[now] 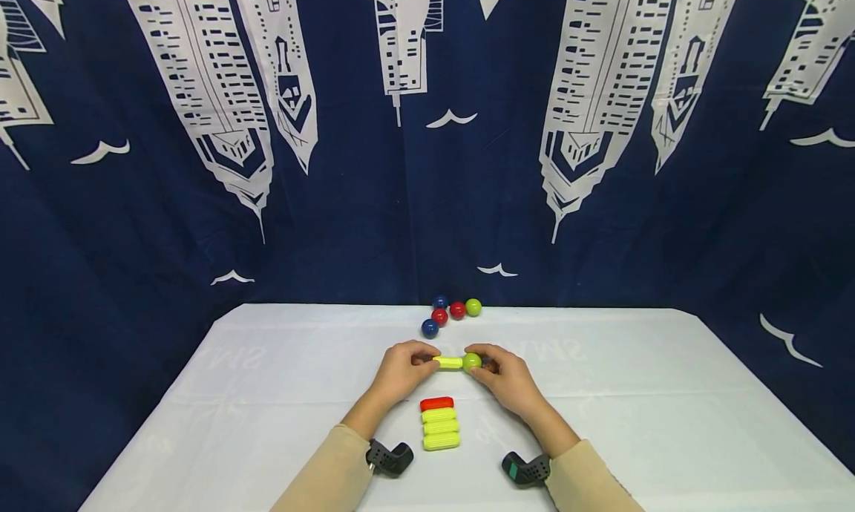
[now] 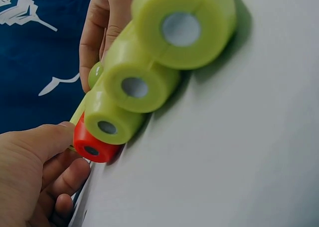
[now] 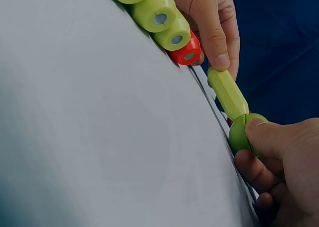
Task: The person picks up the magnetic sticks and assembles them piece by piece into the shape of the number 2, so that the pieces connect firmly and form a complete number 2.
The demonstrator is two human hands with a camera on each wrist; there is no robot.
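My left hand [image 1: 401, 369] pinches the free end of a yellow-green magnetic rod [image 1: 449, 363] above the middle of the white table. At the rod's other end sits a green ball [image 1: 471, 361], pinched between the thumb and fingers of my right hand [image 1: 505, 375]. Rod and ball touch end to end in the right wrist view. Nearer to me, a red rod [image 1: 437, 403] lies beside several yellow-green rods [image 1: 441, 427] in a stacked row. Grey metal discs show in their ends in the left wrist view.
Toward the back edge of the white table [image 1: 267, 423] lie two blue balls [image 1: 430, 328], two red balls [image 1: 457, 310] and another green ball [image 1: 473, 306]. A dark blue cloth [image 1: 347, 222] with white building prints hangs behind. Each wrist wears a black strap [image 1: 390, 458].
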